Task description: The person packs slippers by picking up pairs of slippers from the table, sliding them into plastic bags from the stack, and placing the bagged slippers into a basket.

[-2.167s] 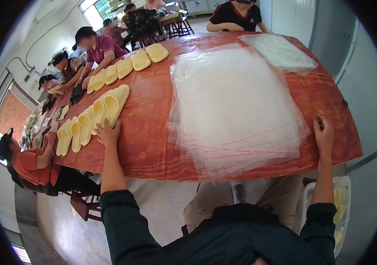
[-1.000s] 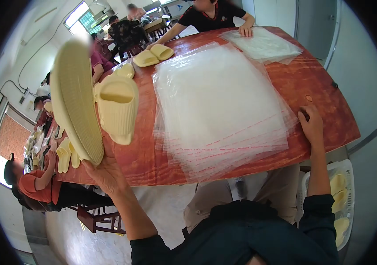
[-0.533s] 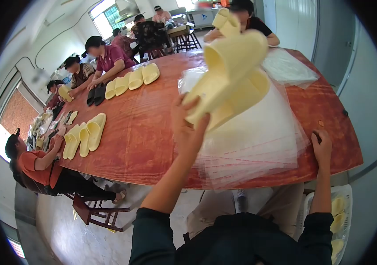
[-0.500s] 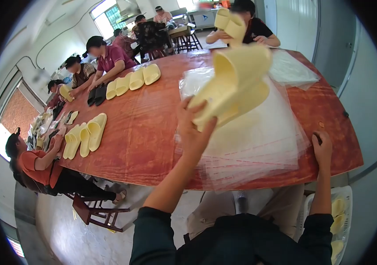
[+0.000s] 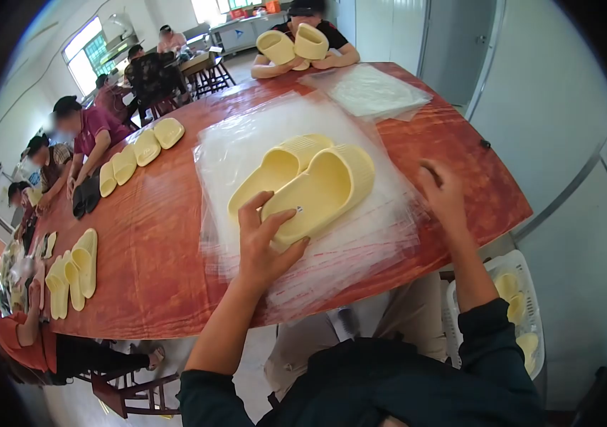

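The yellow slippers (image 5: 328, 188) are over the middle of the pile of clear bags (image 5: 236, 139), the left hand (image 5: 262, 249) clamped on the nearer one's heel. At the pile's right edge, the right hand (image 5: 445, 199) looks empty, fingers loosely curled, thumb apart. The bags seem slick and unevenly stacked — a sideways push could skew the top ones. If only one heel is gripped, the farther slipper could slide off.

I have lowered the yellow slippers (image 5: 323, 198) with the left hand (image 5: 261, 249) onto the stacked plastic bags (image 5: 246, 132); I have moved the right hand (image 5: 447, 196) forward near their edge.
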The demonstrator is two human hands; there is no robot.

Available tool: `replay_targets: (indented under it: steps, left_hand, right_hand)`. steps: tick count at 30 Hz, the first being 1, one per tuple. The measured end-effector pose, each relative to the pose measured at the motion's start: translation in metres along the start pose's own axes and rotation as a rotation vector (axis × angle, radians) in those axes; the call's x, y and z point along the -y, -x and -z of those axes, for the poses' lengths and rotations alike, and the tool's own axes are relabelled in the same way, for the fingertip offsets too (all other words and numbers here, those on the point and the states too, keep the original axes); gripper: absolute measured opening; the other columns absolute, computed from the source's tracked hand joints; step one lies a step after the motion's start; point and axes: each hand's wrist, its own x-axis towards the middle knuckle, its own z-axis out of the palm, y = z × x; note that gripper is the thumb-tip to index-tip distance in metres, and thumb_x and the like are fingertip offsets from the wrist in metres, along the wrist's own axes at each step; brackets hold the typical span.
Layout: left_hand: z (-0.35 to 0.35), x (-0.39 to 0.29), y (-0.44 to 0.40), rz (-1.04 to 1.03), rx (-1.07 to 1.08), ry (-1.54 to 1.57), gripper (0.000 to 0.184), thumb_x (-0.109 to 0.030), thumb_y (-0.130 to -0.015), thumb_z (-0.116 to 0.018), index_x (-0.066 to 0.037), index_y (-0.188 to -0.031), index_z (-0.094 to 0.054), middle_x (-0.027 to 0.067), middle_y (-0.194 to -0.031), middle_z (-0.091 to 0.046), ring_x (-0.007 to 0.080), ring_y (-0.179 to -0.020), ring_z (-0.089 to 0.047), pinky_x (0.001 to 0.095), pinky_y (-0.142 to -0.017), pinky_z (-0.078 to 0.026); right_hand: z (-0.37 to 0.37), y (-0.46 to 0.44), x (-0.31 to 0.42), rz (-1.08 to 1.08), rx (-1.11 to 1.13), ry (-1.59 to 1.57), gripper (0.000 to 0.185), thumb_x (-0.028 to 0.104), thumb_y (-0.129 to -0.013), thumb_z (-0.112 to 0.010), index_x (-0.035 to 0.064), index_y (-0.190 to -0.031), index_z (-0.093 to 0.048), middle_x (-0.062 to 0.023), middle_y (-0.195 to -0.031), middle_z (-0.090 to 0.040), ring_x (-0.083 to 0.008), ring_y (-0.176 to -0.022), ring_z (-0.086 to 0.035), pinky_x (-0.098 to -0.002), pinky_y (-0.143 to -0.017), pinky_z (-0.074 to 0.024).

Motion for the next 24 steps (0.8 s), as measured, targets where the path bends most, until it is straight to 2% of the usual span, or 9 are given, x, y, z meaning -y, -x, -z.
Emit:
replay_targets:
  steps: [4,5,7,9,10,12,15,20,24]
  left_hand:
    - [0.001,0.001,0.001,0.053,0.058,0.048,0.051,-0.011,-0.063,-0.084,-0.006,-0.112,-0.069,0.0243,-0.131,-0.048,0.0395,-0.120,-0.051,0.0467,-0.099,-0.046]
    - [0.001,0.001,0.001,0.066,0.073,0.047,0.052,-0.011,-0.065,-0.082,-0.005,-0.114,-0.068,0.0238,-0.129,-0.049,0.0388,-0.119,-0.052,0.0461,-0.098,-0.046]
    - [0.005,0.000,-0.002,0.089,0.093,0.087,0.053,-0.015,-0.067,-0.082,-0.003,-0.116,-0.065,0.0232,-0.126,-0.052,0.0383,-0.116,-0.052,0.0456,-0.098,-0.045]
    - [0.009,0.004,-0.002,0.123,0.138,0.100,0.054,-0.020,-0.075,-0.076,0.002,-0.122,-0.059,0.0216,-0.118,-0.057,0.0370,-0.113,-0.053,0.0449,-0.098,-0.044]
    - [0.008,0.007,0.000,0.121,0.139,0.093,0.054,-0.020,-0.075,-0.076,0.002,-0.122,-0.059,0.0216,-0.118,-0.057,0.0370,-0.113,-0.053,0.0449,-0.098,-0.044]
    - [0.006,0.012,0.001,0.200,0.040,0.061,0.048,-0.017,-0.079,-0.073,0.001,-0.121,-0.061,0.0217,-0.119,-0.058,0.0378,-0.115,-0.052,0.0452,-0.100,-0.042]
    - [0.007,0.016,-0.004,0.173,-0.069,-0.093,0.044,-0.015,-0.081,-0.072,0.001,-0.121,-0.061,0.0217,-0.124,-0.058,0.0381,-0.116,-0.052,0.0456,-0.102,-0.040]
    - [-0.003,0.030,-0.006,0.224,0.042,-0.139,0.048,-0.026,-0.082,-0.072,-0.001,-0.122,-0.063,0.0202,-0.129,-0.058,0.0383,-0.121,-0.051,0.0500,-0.107,-0.034]
    - [-0.004,0.031,-0.007,0.227,0.127,-0.233,0.045,-0.032,-0.082,-0.071,-0.003,-0.117,-0.067,0.0164,-0.123,-0.065,0.0350,-0.120,-0.054,0.0488,-0.108,-0.031]
  right_hand:
    - [-0.036,-0.023,0.035,0.012,0.253,-0.136,0.036,0.012,-0.092,-0.064,-0.0015,-0.126,-0.063,-0.0117,-0.115,-0.069,-0.0185,-0.103,-0.067,-0.0309,-0.089,-0.0532]
    - [-0.044,-0.028,0.042,0.012,0.245,-0.139,0.036,0.012,-0.092,-0.064,-0.0015,-0.126,-0.063,-0.0117,-0.115,-0.069,-0.0185,-0.103,-0.067,-0.0309,-0.089,-0.0532]
    - [-0.058,-0.038,0.058,0.184,0.411,-0.086,0.041,0.013,-0.089,-0.067,-0.0011,-0.127,-0.062,-0.0114,-0.117,-0.068,-0.0197,-0.103,-0.066,-0.0320,-0.092,-0.0518]
    - [-0.075,-0.046,0.062,0.191,0.477,-0.120,0.041,0.015,-0.088,-0.068,-0.0007,-0.126,-0.063,-0.0109,-0.116,-0.068,-0.0198,-0.102,-0.066,-0.0325,-0.093,-0.0510]
    - [-0.081,-0.049,0.059,0.196,0.548,-0.153,0.042,0.016,-0.087,-0.070,-0.0003,-0.125,-0.064,-0.0105,-0.115,-0.068,-0.0199,-0.101,-0.065,-0.0331,-0.094,-0.0503]
    - [-0.093,-0.045,0.047,0.162,0.484,-0.227,0.042,0.017,-0.086,-0.071,0.0000,-0.124,-0.064,-0.0101,-0.113,-0.068,-0.0195,-0.100,-0.065,-0.0337,-0.093,-0.0504]
    - [-0.092,-0.048,0.034,0.153,0.360,-0.244,0.042,0.020,-0.085,-0.073,0.0005,-0.122,-0.066,-0.0095,-0.110,-0.069,-0.0182,-0.097,-0.065,-0.0342,-0.088,-0.0509]
    - [-0.084,-0.044,0.011,0.180,0.244,-0.089,0.044,0.023,-0.084,-0.074,0.0007,-0.121,-0.066,-0.0113,-0.108,-0.070,-0.0199,-0.096,-0.065,-0.0355,-0.084,-0.0516]
    - [-0.091,-0.041,0.009,0.227,0.217,-0.038,0.045,0.026,-0.084,-0.074,0.0011,-0.121,-0.066,-0.0153,-0.109,-0.068,-0.0269,-0.098,-0.066,-0.0375,-0.084,-0.0524]
